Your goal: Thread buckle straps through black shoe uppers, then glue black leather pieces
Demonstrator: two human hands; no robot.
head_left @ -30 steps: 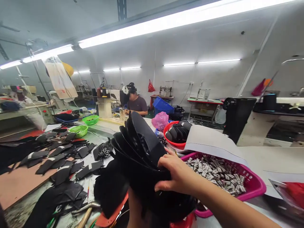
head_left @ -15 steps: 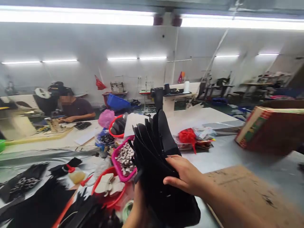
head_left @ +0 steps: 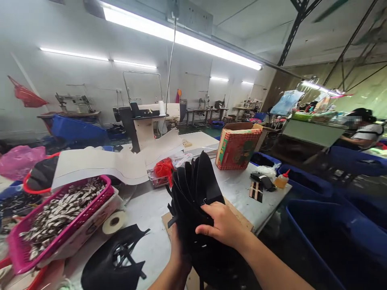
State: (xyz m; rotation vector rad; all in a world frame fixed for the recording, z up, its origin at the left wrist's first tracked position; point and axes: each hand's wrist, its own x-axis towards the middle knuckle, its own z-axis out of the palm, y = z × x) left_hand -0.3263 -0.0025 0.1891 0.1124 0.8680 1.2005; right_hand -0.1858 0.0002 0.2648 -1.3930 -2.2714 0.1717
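A thick bundle of black fabric pieces point(head_left: 193, 189) is held up before me, its rounded upper ends fanned apart. My left hand point(head_left: 178, 249) grips the bundle from its left side, most of its fingers hidden behind the fabric. Across the front right of the bundle lies my right hand point(head_left: 222, 225), thumb and fingers closed on the layers. Below the bundle, a brown cardboard sheet point(head_left: 238, 211) shows on the table. Left of my left hand, a black cut piece with straps point(head_left: 102, 257) lies flat.
A pink basket point(head_left: 104, 193) of small grey-white pieces stands left, beside a tape roll point(head_left: 115, 222). Behind are white sheets point(head_left: 99, 163), a red bag point(head_left: 163, 167) and a red box point(head_left: 237, 149). Blue bins point(head_left: 320, 209) stand right of the table edge. A person point(head_left: 365, 129) sits far right.
My view has swung to the right, bringing the blue bins and another person into sight. Both hands still hold the black bundle, which is now over the cardboard.
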